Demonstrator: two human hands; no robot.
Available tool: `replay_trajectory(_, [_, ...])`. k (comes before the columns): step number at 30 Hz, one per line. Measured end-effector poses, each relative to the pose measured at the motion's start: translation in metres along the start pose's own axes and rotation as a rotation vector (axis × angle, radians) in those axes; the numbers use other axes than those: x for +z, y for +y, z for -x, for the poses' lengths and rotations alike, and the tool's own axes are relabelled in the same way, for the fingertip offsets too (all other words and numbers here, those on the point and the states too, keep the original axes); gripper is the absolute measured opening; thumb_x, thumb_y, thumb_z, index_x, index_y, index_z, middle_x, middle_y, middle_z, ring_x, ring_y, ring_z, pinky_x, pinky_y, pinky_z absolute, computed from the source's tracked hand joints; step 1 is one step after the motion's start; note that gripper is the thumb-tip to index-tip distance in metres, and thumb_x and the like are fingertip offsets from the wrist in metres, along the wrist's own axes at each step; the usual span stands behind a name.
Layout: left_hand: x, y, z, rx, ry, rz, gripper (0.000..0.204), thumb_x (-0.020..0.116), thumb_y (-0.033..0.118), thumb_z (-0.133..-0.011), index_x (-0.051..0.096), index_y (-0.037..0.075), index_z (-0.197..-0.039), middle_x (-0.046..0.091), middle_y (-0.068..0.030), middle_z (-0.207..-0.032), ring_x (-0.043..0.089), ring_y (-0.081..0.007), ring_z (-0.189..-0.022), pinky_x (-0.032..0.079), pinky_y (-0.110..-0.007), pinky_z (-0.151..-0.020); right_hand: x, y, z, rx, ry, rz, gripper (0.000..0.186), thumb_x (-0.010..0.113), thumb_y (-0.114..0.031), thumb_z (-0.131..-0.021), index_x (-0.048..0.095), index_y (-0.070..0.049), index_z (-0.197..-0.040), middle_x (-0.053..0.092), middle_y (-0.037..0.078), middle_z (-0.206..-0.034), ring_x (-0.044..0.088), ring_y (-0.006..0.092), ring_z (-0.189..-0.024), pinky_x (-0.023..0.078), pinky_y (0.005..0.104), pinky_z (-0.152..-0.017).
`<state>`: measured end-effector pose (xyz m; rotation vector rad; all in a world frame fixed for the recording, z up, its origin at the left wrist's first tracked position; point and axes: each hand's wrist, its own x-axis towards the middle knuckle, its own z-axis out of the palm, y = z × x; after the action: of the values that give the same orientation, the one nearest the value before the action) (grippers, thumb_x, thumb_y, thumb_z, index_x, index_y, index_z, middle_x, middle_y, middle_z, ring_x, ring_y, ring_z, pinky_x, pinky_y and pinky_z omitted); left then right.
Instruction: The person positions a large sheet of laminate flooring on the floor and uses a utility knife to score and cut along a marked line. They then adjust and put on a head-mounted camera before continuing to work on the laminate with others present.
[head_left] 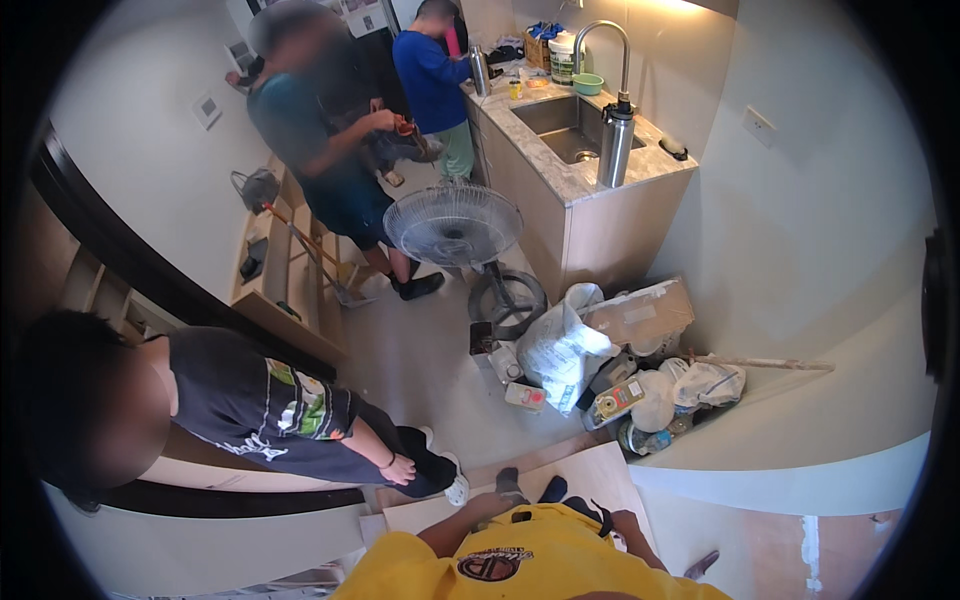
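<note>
Close to my body, at the lower edge, are both my hands, below a yellow shirt (530, 555). My left hand (488, 506) is low at the front of the shirt, near a dark foot (508, 480); its fingers do not show clearly. To the right, my right hand (627, 522) is beside a black strap-like thing (597, 513). Whether it grips that strap is too small to make out. Under my feet lies a pale wooden board (595, 470). A dark blue shoe or sock (553, 488) rests on it.
A standing fan (453, 225) is ahead. Right of it are a white sack (562, 350), a cardboard box (640, 315) and piled containers (650, 400). A counter (560, 190) with a sink (570, 130) stands beyond. One person (270, 400) is at left; others (310, 130) work farther off.
</note>
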<state>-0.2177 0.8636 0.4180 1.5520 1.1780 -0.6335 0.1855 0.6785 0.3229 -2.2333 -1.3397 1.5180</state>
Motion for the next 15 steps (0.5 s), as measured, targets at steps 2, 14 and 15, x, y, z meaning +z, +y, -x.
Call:
replay_trajectory(2, [0.002,-0.01,-0.012,-0.047,0.059,0.046,0.068,0.045,0.059,-0.092,0.068,0.002,-0.121,0.064,-0.0245,-0.126,0.062,-0.0415,-0.116,0.048,-0.047,-0.101,0.001,0.012,-0.011,-0.025,-0.045,0.092,0.023,0.064,-0.023,-0.084,0.072,-0.004,-0.094,0.071,0.014,-0.081,0.069,0.0263,-0.069,0.056,0.0411,-0.06])
replay_trajectory(14, [-0.028,-0.039,0.017,0.153,0.028,-0.099,0.045,0.059,0.037,-0.089,0.073,-0.003,-0.104,0.071,-0.0254,-0.099,0.072,-0.0348,-0.083,0.056,-0.043,-0.076,-0.166,-0.222,-0.017,-0.189,0.749,-0.467,0.036,0.061,-0.026,-0.092,0.063,0.007,-0.109,0.068,0.024,-0.101,0.065,0.0373,-0.098,0.049,0.0451,-0.087])
replay_trajectory(15, [-0.029,-0.04,0.019,0.199,0.023,-0.066,0.044,0.059,0.037,-0.088,0.073,-0.002,-0.103,0.072,-0.0245,-0.097,0.072,-0.0321,-0.08,0.057,-0.041,-0.074,-0.197,-0.252,-0.011,-0.289,0.879,-0.455,0.039,0.06,-0.024,-0.093,0.062,0.006,-0.117,0.067,0.024,-0.105,0.065,0.037,-0.101,0.049,0.0446,-0.09])
